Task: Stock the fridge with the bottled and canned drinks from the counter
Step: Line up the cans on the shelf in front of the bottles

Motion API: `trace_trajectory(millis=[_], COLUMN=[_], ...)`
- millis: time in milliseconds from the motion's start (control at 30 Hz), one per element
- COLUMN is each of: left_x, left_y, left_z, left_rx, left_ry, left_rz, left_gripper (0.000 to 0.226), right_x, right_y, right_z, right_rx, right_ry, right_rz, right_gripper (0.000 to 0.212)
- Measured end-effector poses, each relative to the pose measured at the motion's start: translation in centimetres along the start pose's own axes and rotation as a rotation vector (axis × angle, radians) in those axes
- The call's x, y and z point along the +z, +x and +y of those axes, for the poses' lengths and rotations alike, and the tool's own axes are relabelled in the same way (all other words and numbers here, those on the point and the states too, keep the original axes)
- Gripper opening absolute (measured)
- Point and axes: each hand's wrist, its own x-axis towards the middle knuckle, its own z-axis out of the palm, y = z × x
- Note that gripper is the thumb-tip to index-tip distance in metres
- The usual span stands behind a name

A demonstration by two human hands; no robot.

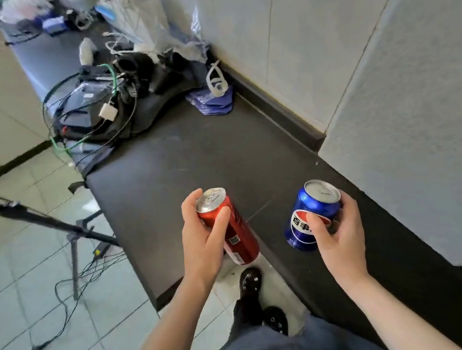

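Note:
My left hand [202, 242] grips a tall slim red can [240, 238], fingers and thumb curled round its upper half, and the can is lifted and tilted above the near end of the dark counter [183, 162]. My right hand [338, 235] holds a shorter blue Pepsi can [308, 215] from its right side, also raised above the counter and leaning a little left. Both cans have shut silver tops. No fridge is in view.
A heap of black bags, cables and a white adapter [108, 112] covers the counter's far part, with a blue plastic bag [213, 103] by the grey wall [325, 53]. A black tripod [72, 241] and loose cables stand on the tiled floor to the left.

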Motion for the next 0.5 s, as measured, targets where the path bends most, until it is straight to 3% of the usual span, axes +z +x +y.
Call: trace_trajectory(millis=[500], left_x=[-17.1], left_y=[-21.9], left_z=[-7.9], left_rx=[-0.293], left_ry=[0.028], left_rz=[0.808], left_gripper=[0.043], right_x=[14.8], right_y=[-11.9], right_z=[-3.8], right_rx=[-0.14], right_ry=[-0.004], right_rz=[-0.867], right_gripper=[0.071])
